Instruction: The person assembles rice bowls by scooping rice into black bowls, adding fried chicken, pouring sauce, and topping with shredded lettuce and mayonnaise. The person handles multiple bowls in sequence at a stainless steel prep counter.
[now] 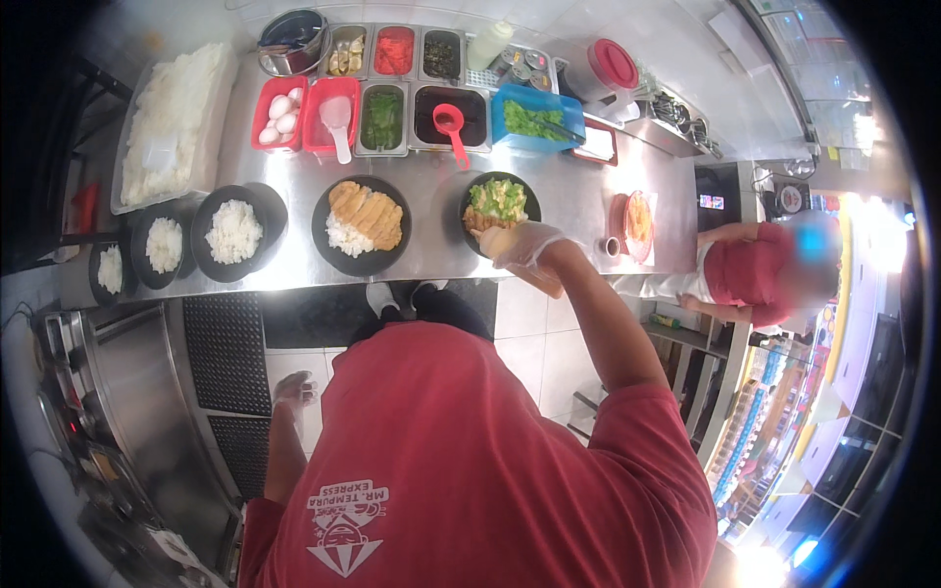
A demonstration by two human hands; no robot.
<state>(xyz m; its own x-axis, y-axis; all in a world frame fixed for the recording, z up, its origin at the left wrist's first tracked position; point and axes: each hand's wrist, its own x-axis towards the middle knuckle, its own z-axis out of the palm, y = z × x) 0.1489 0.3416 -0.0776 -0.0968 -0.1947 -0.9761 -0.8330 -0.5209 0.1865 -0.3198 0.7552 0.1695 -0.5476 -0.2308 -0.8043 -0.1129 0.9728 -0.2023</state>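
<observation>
My right hand (534,245), in a clear glove, is closed around a squeeze bottle (498,241) of pale sauce, tilted over the near edge of a black bowl (535,208). Chopped green lettuce (502,196) and browned pieces of food fill that bowl. My left hand (292,388), also gloved, hangs low beside my body, away from the counter, fingers loosely apart and holding nothing visible. Left of the bowl under my right hand stands another black bowl with sliced breaded cutlet (369,214) over white rice (345,238).
Several black bowls of rice (233,232) line the steel counter (431,220) at left, near a large rice tub (169,127). Behind stand egg (284,116) and topping containers, a red ladle (451,122) and a blue lettuce bin (510,137). A co-worker (750,265) stands at right beside a red plate (635,223).
</observation>
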